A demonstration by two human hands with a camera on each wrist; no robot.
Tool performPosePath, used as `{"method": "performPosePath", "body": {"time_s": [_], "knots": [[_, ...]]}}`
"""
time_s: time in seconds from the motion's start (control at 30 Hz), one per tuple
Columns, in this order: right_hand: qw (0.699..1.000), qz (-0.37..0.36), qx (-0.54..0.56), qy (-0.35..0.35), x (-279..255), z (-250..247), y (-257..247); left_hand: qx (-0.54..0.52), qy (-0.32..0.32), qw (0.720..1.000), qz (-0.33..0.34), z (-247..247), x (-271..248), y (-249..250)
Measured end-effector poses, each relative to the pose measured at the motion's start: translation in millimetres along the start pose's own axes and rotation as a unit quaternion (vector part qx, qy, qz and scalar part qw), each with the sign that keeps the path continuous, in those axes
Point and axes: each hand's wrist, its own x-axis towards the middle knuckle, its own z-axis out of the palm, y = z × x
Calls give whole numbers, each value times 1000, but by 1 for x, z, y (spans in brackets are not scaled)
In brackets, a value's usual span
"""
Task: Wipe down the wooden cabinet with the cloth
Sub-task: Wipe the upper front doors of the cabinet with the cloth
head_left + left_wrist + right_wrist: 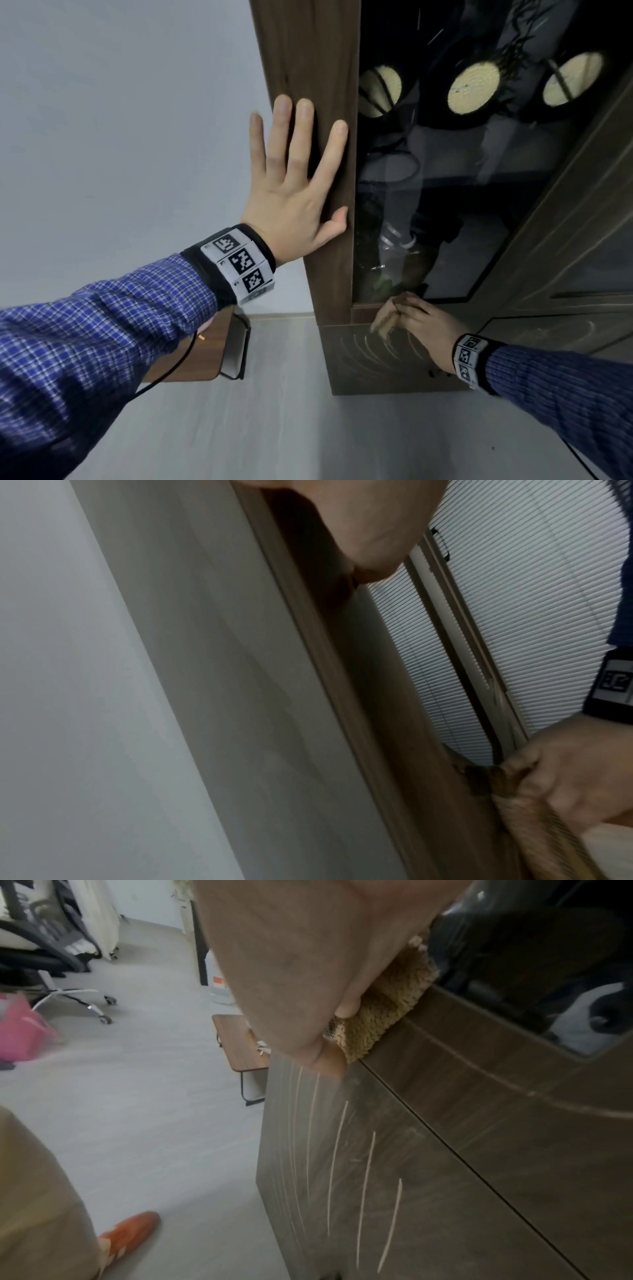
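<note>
Wiping in hand, low on the wooden cabinet (pixel 310 51). Right hand (pixel 308 969) curled round a tan knitted cloth (pixel 380 1007), bunched and pressed against the wood rail just under the glass door panel (pixel 445 178), above the lower door with pale curved lines (pixel 335 1150). Fingers wrapped over the cloth's upper edge in the head view; thumb tip tucked under it in the right wrist view. Left hand (pixel 296 178) spread flat, fingers straight, resting on the cabinet's upright side post, well above the cloth, holding nothing; probably bracing, though pressure hard to judge.

Much apparently left to do: post, rail and lower doors all within reach. Next move calls for sliding the cloth along the rail with steady pressure, then down over the lined lower door, keeping the bunch flat enough to cover the surface and not only its edge.

Around: grey floor (pixel 274 428), a small wooden side table (pixel 236 1042) on a black frame just beside the cabinet's left corner, an office chair base (pixel 85 1001) and something pink (pixel 20 1034) farther off, an orange shoe (pixel 130 1231) near the cabinet foot. Side table close enough to crowd a low sweep round the corner; left arm's black cable (pixel 178 363) hanging near it
</note>
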Motion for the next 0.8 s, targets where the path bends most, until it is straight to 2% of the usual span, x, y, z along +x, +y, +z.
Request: {"method": "performPosePath", "body": {"time_s": [0.07,0.2,0.33,0.4,0.5,0.63,0.67,0.8], "knots": [[1000,18,2,-7,-9,-13,3,3,-2,1000,16,-5,1,4],[999,42,-6,7,-26,-40,17,15,-34,986,160,-15,14,19],[989,94,-39,109,-43,-83,36,35,-98,973,206,-20,52,48],[967,166,-6,192,-53,-99,52,50,-115,966,227,-18,71,65],[906,291,105,290,-65,-106,72,70,-136,953,261,-7,91,94],[822,328,297,359,-65,-91,73,123,-150,946,261,13,95,123],[811,335,314,364,-63,-88,70,129,-147,946,258,16,94,126],[813,400,290,309,-48,-64,46,138,-139,946,260,24,90,124]]}}
